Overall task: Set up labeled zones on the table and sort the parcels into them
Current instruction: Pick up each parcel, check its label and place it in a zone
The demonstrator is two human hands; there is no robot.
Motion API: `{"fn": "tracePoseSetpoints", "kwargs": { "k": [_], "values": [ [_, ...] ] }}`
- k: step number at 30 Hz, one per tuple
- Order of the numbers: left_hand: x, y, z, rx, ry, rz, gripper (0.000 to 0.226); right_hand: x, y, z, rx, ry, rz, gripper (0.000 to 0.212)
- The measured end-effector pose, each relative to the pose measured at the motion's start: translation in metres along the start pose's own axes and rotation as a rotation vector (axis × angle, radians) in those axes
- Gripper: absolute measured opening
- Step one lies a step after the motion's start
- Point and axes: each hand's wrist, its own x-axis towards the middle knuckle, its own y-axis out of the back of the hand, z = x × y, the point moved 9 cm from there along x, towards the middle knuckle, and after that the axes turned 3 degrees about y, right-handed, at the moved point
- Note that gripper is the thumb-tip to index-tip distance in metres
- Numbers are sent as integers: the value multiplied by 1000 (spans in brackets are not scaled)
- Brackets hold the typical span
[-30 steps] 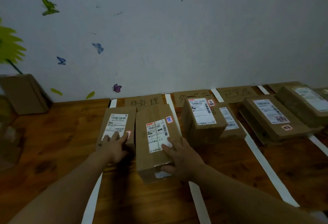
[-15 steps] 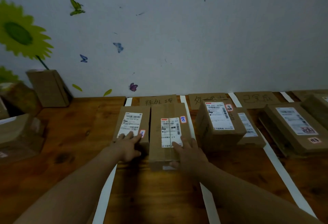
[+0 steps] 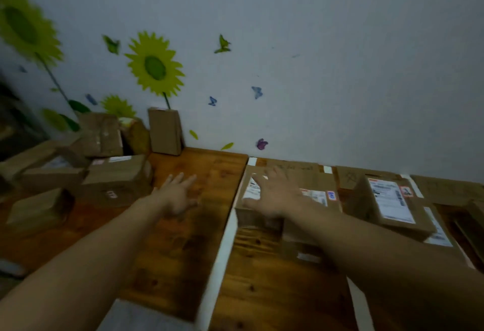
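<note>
Reaching out over the wooden table (image 3: pixel 183 247), both forearms stretch forward, bare and empty-handed. A white tape strip (image 3: pixel 222 249) runs from the near edge toward the wall, between the arms. The left hand (image 3: pixel 178 194) hovers over bare wood with fingers spread, gripping nothing. The right hand (image 3: pixel 272 194) is spread flat above two parcels (image 3: pixel 314 199) lying side by side just right of the strip; the blur makes it hard to say whether the palm touches them. Farther right sits a labelled box (image 3: pixel 387 202) tilted on another. Behind the two parcels lies a cardboard zone sign (image 3: pixel 293 168). Off to the left, a heap of unsorted parcels (image 3: pixel 112 176) crowds the wall (image 3: pixel 314 55) beneath sunflower stickers (image 3: pixel 154 64).
</note>
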Motion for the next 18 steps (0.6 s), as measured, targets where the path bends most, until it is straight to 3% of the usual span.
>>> {"fn": "tracePoseSetpoints", "kwargs": {
  "k": [10,18],
  "values": [
    [-51,68,-258,-160,163,149,86,75,55,-215,50,45,53,85],
    [-53,78,-370,-317,235,160,79,135,42,-323,42,77,1,84]
  ]
}}
